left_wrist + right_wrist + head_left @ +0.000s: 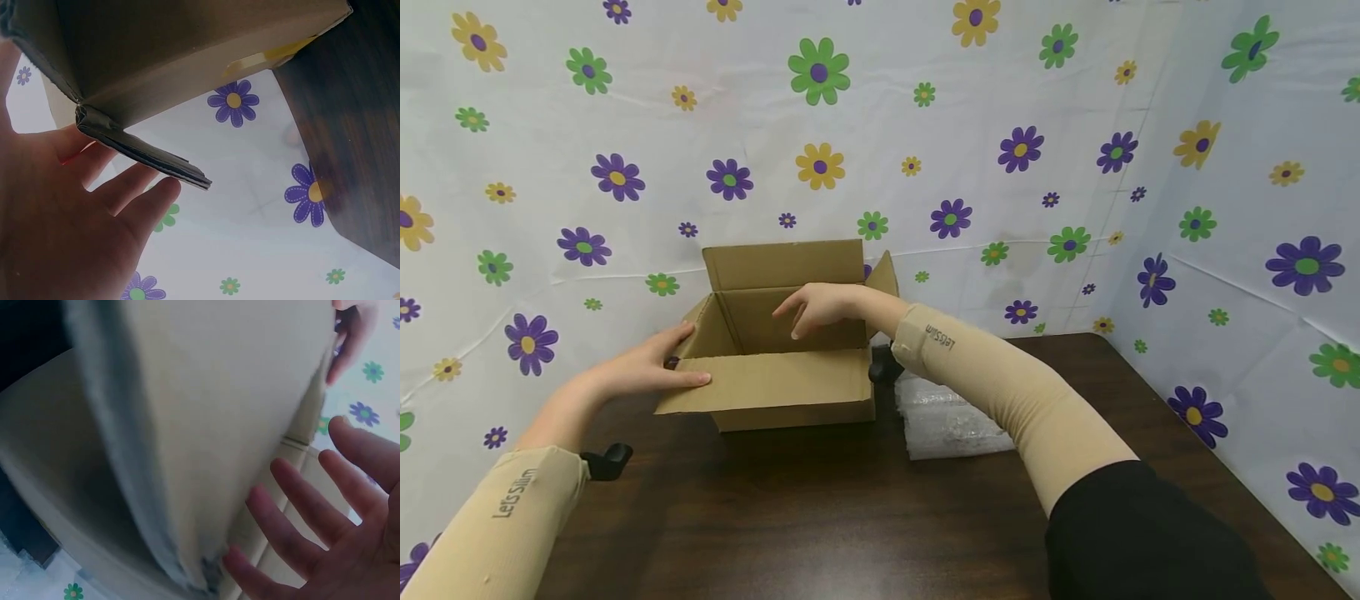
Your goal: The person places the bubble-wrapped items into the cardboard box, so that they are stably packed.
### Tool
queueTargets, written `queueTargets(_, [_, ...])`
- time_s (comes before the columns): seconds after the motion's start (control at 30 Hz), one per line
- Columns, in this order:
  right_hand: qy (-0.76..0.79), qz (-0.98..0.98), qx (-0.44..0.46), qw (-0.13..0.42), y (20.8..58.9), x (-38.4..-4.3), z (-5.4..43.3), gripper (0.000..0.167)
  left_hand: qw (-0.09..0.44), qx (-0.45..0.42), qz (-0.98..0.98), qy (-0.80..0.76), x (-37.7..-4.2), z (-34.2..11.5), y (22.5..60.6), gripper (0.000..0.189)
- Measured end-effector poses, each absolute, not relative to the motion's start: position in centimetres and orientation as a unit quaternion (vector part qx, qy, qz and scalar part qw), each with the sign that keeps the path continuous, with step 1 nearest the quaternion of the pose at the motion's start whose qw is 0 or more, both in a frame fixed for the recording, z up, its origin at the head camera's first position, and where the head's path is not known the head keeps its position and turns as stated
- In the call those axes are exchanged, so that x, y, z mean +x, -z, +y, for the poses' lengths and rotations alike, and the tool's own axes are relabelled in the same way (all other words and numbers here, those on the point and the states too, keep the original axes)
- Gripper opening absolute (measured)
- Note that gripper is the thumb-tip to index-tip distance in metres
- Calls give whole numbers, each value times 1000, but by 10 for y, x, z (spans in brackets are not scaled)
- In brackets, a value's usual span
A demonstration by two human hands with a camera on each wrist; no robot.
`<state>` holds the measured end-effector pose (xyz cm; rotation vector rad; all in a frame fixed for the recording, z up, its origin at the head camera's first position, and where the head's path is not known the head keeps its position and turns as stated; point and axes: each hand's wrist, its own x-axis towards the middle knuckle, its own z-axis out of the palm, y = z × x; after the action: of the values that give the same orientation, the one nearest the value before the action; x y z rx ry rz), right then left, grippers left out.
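A cardboard box (793,417) stands on the table with its top flaps spread. My left hand (643,358) is at its left front corner, the thumb lying on the front flap (797,379) and the fingers against the outside of the left flap (698,321). In the left wrist view those fingers reach straight along the folded flap edge (159,156). My right hand (827,307) hovers over the box opening, fingers loosely bent and holding nothing. In the right wrist view its spread fingers (306,506) are close beside a flap (206,412).
Clear bubble wrap (951,421) lies on the dark wooden table (820,517) right of the box, partly under my right forearm. A flower-patterned cloth (880,125) hangs behind the table and along its right side. Yellow tape (272,56) shows on the box.
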<state>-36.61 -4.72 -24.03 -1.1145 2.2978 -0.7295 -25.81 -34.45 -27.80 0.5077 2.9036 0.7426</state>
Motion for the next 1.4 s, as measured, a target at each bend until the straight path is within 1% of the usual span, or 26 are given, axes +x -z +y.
queueTargets(0.17, [281, 833, -408, 244, 227, -364, -34, 52, 52, 168, 952, -250, -259, -346, 279, 101])
queueTargets(0.47, [342, 803, -445, 201, 197, -348, -2, 50, 56, 165, 951, -256, -255, -349, 279, 102])
queueTargets(0.6, [363, 787, -466, 178, 191, -341, 17, 50, 53, 164, 951, -256, -254, -351, 280, 101])
queueTargets(0.7, [371, 775, -481, 173, 191, -334, 33, 50, 51, 163, 952, -255, -254, -353, 282, 101])
queueTargets(0.87, [393, 750, -499, 183, 196, -318, 66, 49, 55, 166, 950, -259, -254, -351, 282, 101])
queueTargets(1.07, [407, 755, -480, 186, 208, -300, 106, 47, 54, 179, 944, -271, -260, -347, 278, 99])
queueTargets(1.4, [398, 778, -447, 191, 248, -289, 141, 44, 53, 172, 952, -249, -262, -347, 278, 101])
